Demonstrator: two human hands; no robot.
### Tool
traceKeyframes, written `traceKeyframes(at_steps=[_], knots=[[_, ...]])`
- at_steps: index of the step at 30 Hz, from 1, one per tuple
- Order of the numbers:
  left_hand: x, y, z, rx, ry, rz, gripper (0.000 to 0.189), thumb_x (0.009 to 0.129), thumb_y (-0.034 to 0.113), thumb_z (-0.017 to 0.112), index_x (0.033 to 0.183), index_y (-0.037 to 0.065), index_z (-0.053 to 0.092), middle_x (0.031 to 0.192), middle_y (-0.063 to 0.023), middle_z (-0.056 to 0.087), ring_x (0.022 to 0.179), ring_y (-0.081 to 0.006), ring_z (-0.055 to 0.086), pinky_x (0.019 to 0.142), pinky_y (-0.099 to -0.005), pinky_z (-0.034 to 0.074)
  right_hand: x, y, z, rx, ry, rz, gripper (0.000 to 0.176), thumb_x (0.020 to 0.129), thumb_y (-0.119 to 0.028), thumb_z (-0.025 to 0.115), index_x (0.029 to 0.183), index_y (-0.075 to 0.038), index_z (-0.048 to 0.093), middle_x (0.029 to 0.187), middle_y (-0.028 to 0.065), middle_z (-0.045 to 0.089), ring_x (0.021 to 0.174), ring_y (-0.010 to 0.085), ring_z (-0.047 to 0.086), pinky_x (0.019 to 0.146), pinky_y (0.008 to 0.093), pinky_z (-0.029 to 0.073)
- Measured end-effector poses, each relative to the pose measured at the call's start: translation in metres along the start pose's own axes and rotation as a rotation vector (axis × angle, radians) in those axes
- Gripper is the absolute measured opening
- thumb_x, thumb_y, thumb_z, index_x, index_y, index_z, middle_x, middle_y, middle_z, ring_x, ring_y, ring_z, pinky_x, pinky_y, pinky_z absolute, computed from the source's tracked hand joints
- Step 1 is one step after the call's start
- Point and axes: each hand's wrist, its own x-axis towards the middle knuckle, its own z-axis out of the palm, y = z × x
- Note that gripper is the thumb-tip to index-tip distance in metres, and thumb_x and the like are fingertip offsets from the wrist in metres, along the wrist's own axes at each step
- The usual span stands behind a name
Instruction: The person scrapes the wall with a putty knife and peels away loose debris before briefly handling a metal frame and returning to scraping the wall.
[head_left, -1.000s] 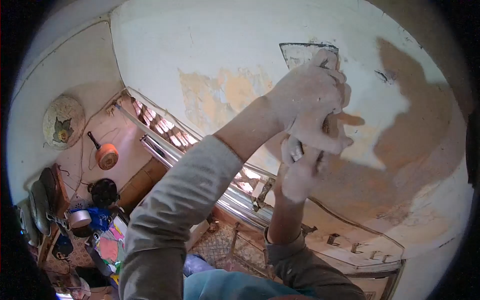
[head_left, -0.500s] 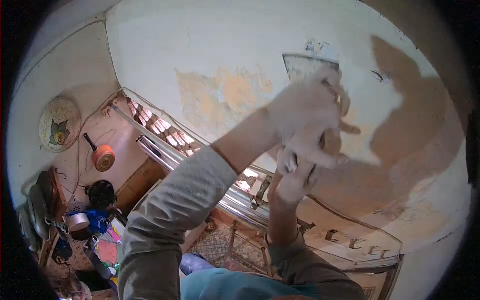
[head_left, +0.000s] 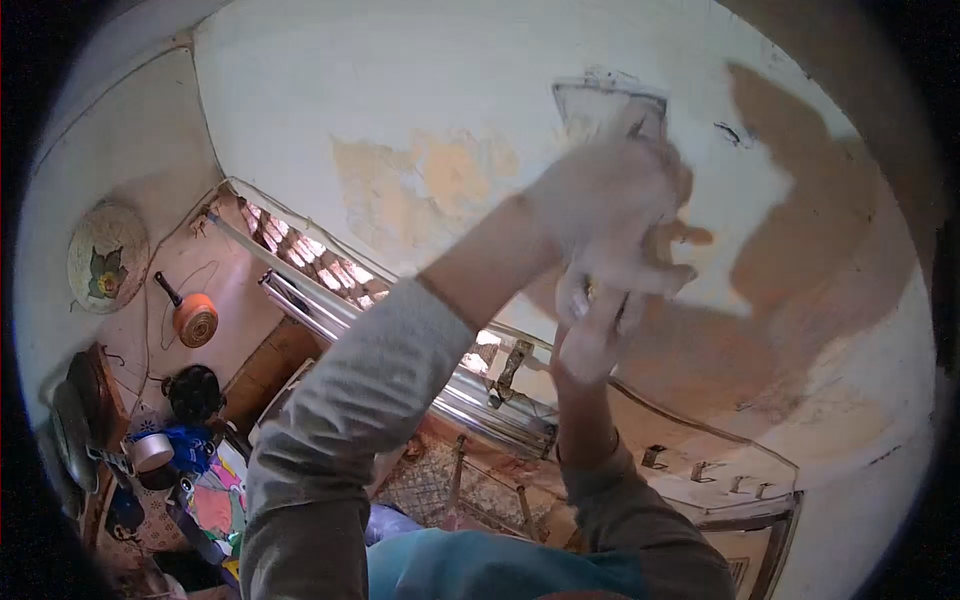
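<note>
A wide-bladed scraper (head_left: 590, 105) rests its straight edge on the pale wall (head_left: 400, 70) high in the view. My left hand (head_left: 610, 205) is wrapped around it just below the blade, some fingers sticking out to the right; motion blurs the hand. Below, my right hand (head_left: 592, 325) is closed around the lower end, where the handle is mostly hidden by fingers. Small dark marks show on the wall at the blade's edge. Left of the hands is a peeled, tan patch (head_left: 430, 175) in the paint.
A metal rail (head_left: 490, 410) and a slatted opening (head_left: 310, 245) run below the hands. Wall hooks (head_left: 700, 470) sit at lower right. An orange pan (head_left: 195, 320) and a decorated round plate (head_left: 108, 258) hang at left, above cluttered pots and cloths.
Both hands and the scraper have shifted slightly up and left in the view; the surroundings have also shifted left. Both hands keep their grip.
</note>
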Motion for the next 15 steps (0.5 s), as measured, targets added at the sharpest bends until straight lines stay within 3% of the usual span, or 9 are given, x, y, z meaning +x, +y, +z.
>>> traceKeyframes(at_steps=[3,4,5,7,8,10,11,13,15], knots=[[-0.087,0.026,0.019,0.028,-0.087,-0.160,0.049,0.084,0.055,0.061,0.081,0.008,0.074,0.096,-0.0145,0.069,0.090,-0.0335,0.063,0.105,-0.0547,0.034,-0.065,-0.001,-0.029,-0.491,-0.196,0.222,0.017,0.108,-0.012,0.046,0.114,-0.003,0.059,0.089,0.0041,0.054,0.070,0.0117,0.049,0.062,0.0308,0.041],[-0.134,0.030,0.041,0.056,-0.086,-0.262,0.050,0.083,0.056,0.065,0.080,0.006,0.071,0.078,-0.0159,0.066,0.088,-0.0337,0.061,0.101,-0.0489,0.038,-0.085,0.002,-0.047,-0.892,-0.434,-0.113,0.017,0.108,-0.011,0.046,0.112,-0.001,0.060,0.086,0.0046,0.053,0.069,0.0120,0.049,0.061,0.0301,0.041],[-0.163,0.050,0.036,0.015,-0.288,-0.403,0.050,0.089,0.059,0.059,0.082,0.012,0.075,0.092,-0.0100,0.070,0.091,-0.0320,0.064,0.114,-0.0549,0.030,-0.103,0.002,-0.064,-1.274,-0.662,-0.478,0.017,0.107,-0.010,0.046,0.110,0.000,0.060,0.083,0.0051,0.053,0.067,0.0122,0.049,0.059,0.0294,0.041],[-0.232,0.088,0.043,0.070,-0.228,-0.431,0.056,0.087,0.067,0.061,0.087,0.012,0.073,0.084,-0.0084,0.071,0.081,-0.0268,0.065,0.098,-0.0454,0.041,-0.139,-0.017,-0.070,-0.542,-0.569,0.489,0.030,0.108,-0.017,0.049,0.129,0.000,0.060,0.091,0.0111,0.060,0.073,0.0192,0.057,0.073,0.0341,0.051],[-0.255,0.107,0.043,0.022,-0.245,-0.528,0.058,0.085,0.069,0.061,0.082,0.012,0.072,0.083,-0.0072,0.069,0.079,-0.0263,0.063,0.095,-0.0450,0.041,-0.141,-0.023,-0.066,-0.543,-0.569,0.497,0.030,0.108,-0.017,0.049,0.129,0.000,0.060,0.091,0.0111,0.060,0.073,0.0192,0.057,0.073,0.0341,0.051],[-0.287,0.148,0.030,0.010,-0.326,-0.701,0.054,0.079,0.067,0.069,0.073,0.013,0.066,0.069,-0.0044,0.062,0.075,-0.0238,0.062,0.089,-0.0433,0.042,-0.144,-0.042,-0.059,-0.371,-0.837,1.117,0.038,0.109,-0.023,0.049,0.142,-0.006,0.057,0.097,0.0158,0.063,0.078,0.0254,0.062,0.080,0.0399,0.053],[-0.295,0.164,0.020,-0.013,-0.211,-0.755,0.052,0.075,0.065,0.073,0.072,0.014,0.065,0.066,-0.0033,0.061,0.074,-0.0233,0.062,0.089,-0.0447,0.041,-0.139,-0.048,-0.050,-0.377,-0.835,1.131,0.038,0.109,-0.023,0.049,0.142,-0.006,0.057,0.097,0.0158,0.063,0.078,0.0254,0.062,0.080,0.0399,0.053],[-0.336,0.192,-0.002,0.126,-0.148,-0.877,0.057,0.072,0.074,0.069,0.071,0.017,0.067,0.062,-0.0040,0.056,0.064,-0.0250,0.056,0.081,-0.0438,0.038,-0.115,-0.046,-0.028,-0.685,-1.116,0.452,0.040,0.107,-0.024,0.053,0.145,-0.013,0.056,0.096,0.0167,0.064,0.079,0.0281,0.065,0.079,0.0445,0.054],[-0.391,0.233,-0.024,0.163,0.048,-1.114,0.051,0.083,0.059,0.061,0.060,0.013,0.056,0.056,-0.0067,0.043,0.060,-0.0313,0.047,0.078,-0.0425,0.036,-0.075,-0.041,-0.016,-0.970,-0.883,0.060,0.045,0.098,-0.027,0.066,0.141,-0.016,0.061,0.137,0.0190,0.055,0.124,0.0339,0.054,0.105,0.0533,0.041]])
